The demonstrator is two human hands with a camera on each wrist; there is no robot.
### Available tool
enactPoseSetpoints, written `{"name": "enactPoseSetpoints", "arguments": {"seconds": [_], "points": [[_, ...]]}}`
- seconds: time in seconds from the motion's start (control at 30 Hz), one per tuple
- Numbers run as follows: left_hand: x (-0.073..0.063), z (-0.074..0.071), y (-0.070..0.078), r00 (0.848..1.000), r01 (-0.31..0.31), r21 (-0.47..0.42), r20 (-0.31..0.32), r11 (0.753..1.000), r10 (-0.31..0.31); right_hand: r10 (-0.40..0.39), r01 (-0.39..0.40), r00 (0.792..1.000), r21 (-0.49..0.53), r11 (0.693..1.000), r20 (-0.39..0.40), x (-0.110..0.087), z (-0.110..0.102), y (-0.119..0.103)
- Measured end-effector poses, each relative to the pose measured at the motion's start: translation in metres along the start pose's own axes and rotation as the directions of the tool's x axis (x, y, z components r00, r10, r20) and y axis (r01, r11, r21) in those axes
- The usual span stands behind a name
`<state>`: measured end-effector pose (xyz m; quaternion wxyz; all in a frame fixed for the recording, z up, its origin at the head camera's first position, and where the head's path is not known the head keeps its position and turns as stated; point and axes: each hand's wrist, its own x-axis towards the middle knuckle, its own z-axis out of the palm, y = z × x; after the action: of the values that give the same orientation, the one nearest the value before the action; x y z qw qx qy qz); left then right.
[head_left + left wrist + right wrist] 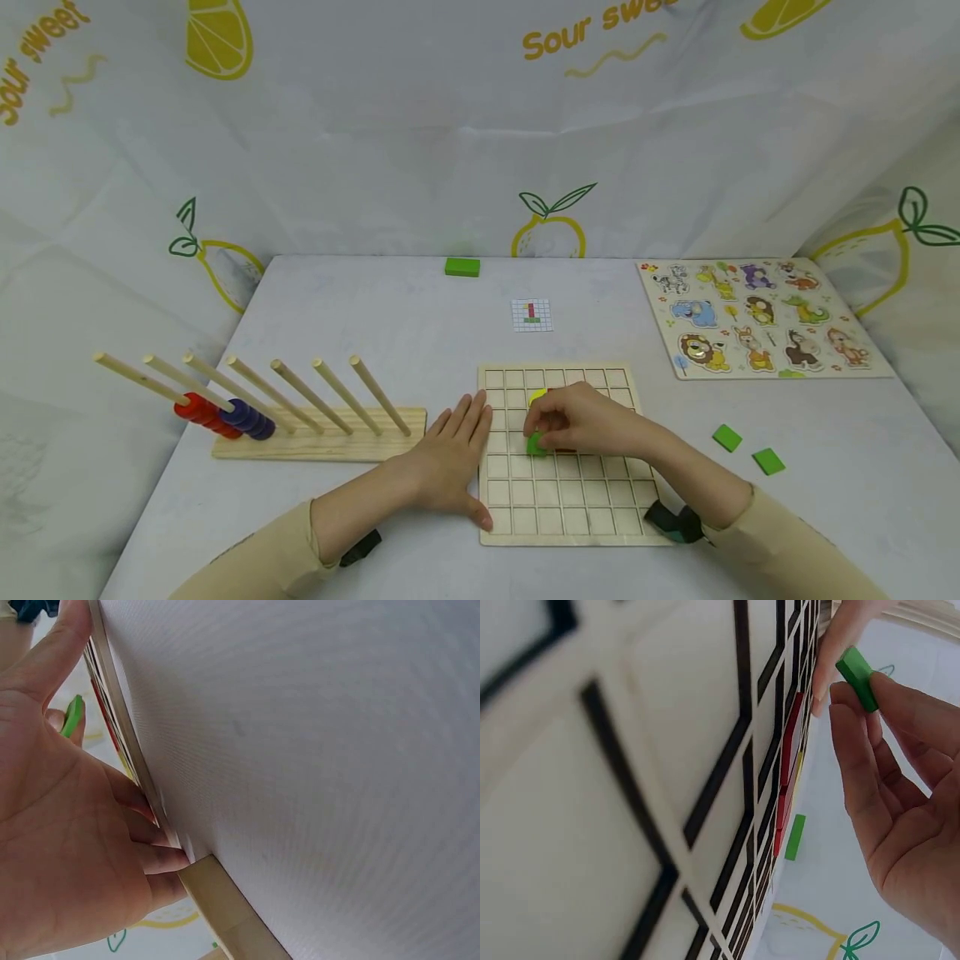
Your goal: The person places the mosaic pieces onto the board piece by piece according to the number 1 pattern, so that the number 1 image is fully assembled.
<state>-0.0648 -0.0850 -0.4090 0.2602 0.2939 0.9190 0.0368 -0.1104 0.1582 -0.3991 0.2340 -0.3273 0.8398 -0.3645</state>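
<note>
Left hand (450,475), with its fingers straight, rested at the left edge of the board (573,540). Right hand (588,421) pinched a green tile (536,443) between thumb and fingers, above the board and left of its middle. Two spare tiles (727,437) lay beyond the board's right edge. On the board were red tiles (789,742) and a yellow tile (538,395), partly hidden by the right hand. Farther, toward the desk's (420,567) far edge, lay a card (531,315). Perhaps a loose pinch could drop the tile crookedly, low knuckles could push the red tiles, or uneven pressing could slide the board.
</note>
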Motion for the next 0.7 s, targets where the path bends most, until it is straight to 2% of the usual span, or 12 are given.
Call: {"name": "enactPoseSetpoints", "arguments": {"seconds": [0.2, 0.7], "points": [[-0.0001, 0.0006, -0.0003, 1.000, 0.002, 0.008, -0.004, 1.000, -0.002, 0.023, -0.019, 0.999, -0.088, 0.996, 0.042, 0.0004, 0.0013, -0.0010], [-0.0010, 0.0004, -0.0010, 1.000, -0.005, -0.005, -0.006, 1.000, 0.005, 0.066, -0.057, 0.995, -0.127, 0.990, 0.069, 0.0015, 0.0043, -0.0043]]}}
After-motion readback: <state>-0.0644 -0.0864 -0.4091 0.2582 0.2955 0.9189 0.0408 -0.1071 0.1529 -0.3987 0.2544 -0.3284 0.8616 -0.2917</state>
